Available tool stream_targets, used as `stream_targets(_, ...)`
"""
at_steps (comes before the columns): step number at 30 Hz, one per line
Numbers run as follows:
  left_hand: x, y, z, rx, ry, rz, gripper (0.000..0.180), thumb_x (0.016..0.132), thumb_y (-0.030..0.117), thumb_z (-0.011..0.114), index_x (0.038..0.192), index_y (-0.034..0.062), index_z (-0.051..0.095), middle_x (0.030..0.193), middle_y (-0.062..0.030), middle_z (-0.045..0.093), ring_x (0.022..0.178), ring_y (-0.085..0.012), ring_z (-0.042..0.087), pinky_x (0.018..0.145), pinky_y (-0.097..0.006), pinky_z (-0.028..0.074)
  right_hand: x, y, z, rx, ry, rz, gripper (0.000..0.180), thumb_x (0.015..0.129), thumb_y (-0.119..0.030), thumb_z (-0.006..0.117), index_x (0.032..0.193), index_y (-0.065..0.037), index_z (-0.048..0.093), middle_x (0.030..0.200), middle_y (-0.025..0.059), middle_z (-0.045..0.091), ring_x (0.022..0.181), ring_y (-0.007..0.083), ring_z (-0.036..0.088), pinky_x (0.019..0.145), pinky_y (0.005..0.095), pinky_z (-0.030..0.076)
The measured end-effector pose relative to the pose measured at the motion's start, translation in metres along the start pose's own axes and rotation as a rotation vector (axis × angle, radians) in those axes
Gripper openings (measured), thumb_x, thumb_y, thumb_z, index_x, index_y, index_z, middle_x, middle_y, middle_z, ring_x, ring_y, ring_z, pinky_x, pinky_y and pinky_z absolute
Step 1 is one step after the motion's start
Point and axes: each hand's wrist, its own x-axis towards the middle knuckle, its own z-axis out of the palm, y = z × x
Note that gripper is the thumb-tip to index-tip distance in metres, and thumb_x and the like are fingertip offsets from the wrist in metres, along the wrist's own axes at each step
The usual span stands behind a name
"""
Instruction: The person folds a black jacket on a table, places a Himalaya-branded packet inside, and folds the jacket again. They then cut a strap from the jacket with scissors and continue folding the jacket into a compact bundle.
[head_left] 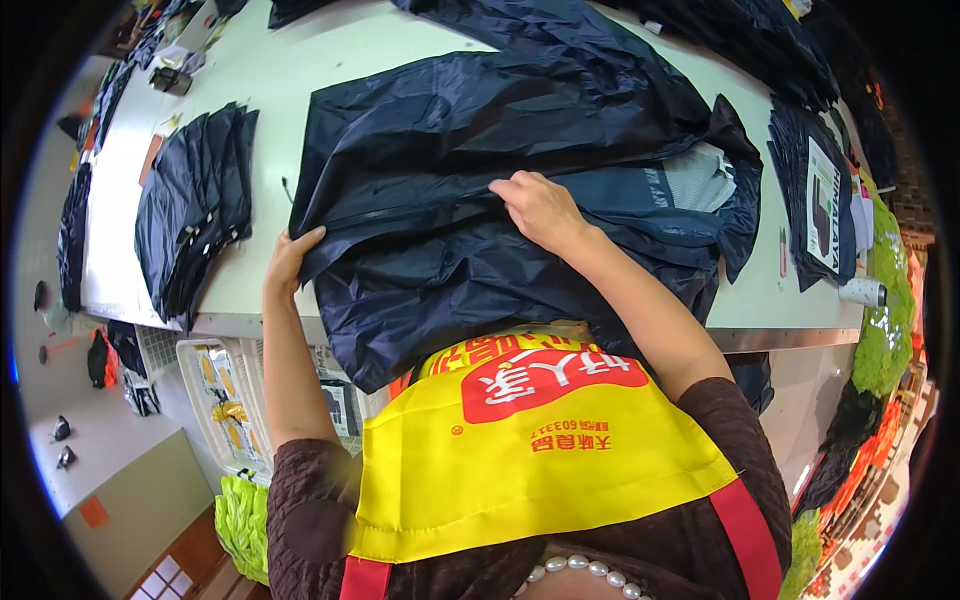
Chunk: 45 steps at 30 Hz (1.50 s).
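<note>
A dark navy jacket [470, 140] lies spread over the white table [270, 70], its lower part hanging over the near edge. My left hand [290, 255] grips the jacket's left edge by the table's front. My right hand [542, 208] presses flat on the middle of the jacket, fingers curled over a fold along the zip line. A grey mesh lining [700, 180] shows at the jacket's right side. I wear a yellow apron [520, 450] with red straps.
A row of folded navy garments [195, 210] lies on the table to the left. More folded dark pieces with a white card [822, 200] sit at the right. A white crate [225, 400] stands under the table. Green fabric [885, 300] piles at the far right.
</note>
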Motion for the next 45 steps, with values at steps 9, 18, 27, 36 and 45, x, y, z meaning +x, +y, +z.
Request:
stream_targets(9, 0.003, -0.027, -0.001, -0.202, -0.018, 0.013, 0.046, 0.074, 0.016, 0.072, 0.11, -0.0065, 0.056, 0.094, -0.0109, 0.064, 0.078, -0.0169, 0.062, 0.074, -0.027, 0.051, -0.049, -0.006, 0.021, 0.135, -0.26, -0.182, 0.011, 0.078, -0.008, 0.057, 0.089, -0.005, 0.06, 0.082, 0.0089, 0.057, 0.078, 0.025, 0.059, 0.065, 0.0347, 0.051)
stream_targets(18, -0.004, -0.03, -0.003, -0.217, -0.015, 0.096, 0.052, 0.073, 0.018, 0.073, 0.115, -0.0051, 0.054, 0.101, -0.0121, 0.063, 0.084, -0.0185, 0.062, 0.079, -0.029, 0.05, 0.066, -0.069, 0.053, 0.139, -0.128, 0.038, 0.021, 0.076, -0.022, 0.065, 0.09, -0.006, 0.061, 0.088, 0.0136, 0.062, 0.082, 0.0312, 0.062, 0.07, 0.0394, 0.05)
stream_targets(27, -0.014, -0.023, 0.008, -0.34, -0.011, 0.191, 0.05, 0.075, 0.015, 0.07, 0.117, -0.0077, 0.053, 0.103, -0.0146, 0.062, 0.087, -0.0218, 0.063, 0.081, -0.031, 0.05, 0.077, -0.065, 0.071, 0.134, -0.044, -0.038, 0.014, 0.074, -0.014, 0.066, 0.078, -0.003, 0.059, 0.075, 0.0137, 0.063, 0.068, 0.0269, 0.065, 0.059, 0.0355, 0.051)
stream_targets(36, 0.001, -0.022, -0.006, -0.035, 0.17, 0.161, 0.038, 0.076, 0.014, 0.072, 0.107, -0.0063, 0.061, 0.096, -0.0093, 0.064, 0.081, -0.0165, 0.06, 0.076, -0.027, 0.047, 0.068, -0.032, 0.038, 0.264, -0.167, 0.589, 0.019, 0.069, -0.02, 0.059, 0.082, -0.008, 0.069, 0.088, 0.0163, 0.067, 0.084, 0.0347, 0.063, 0.074, 0.0439, 0.05)
stream_targets(45, 0.035, -0.039, -0.016, 0.491, 0.397, 0.242, 0.034, 0.073, 0.011, 0.068, 0.103, -0.0055, 0.064, 0.088, -0.0132, 0.067, 0.081, -0.0207, 0.062, 0.079, -0.031, 0.047, -0.101, 0.185, -0.162, 0.049, 0.158, 0.965, 0.02, 0.077, -0.026, 0.067, 0.08, -0.006, 0.064, 0.079, 0.0109, 0.065, 0.073, 0.027, 0.06, 0.067, 0.0366, 0.047)
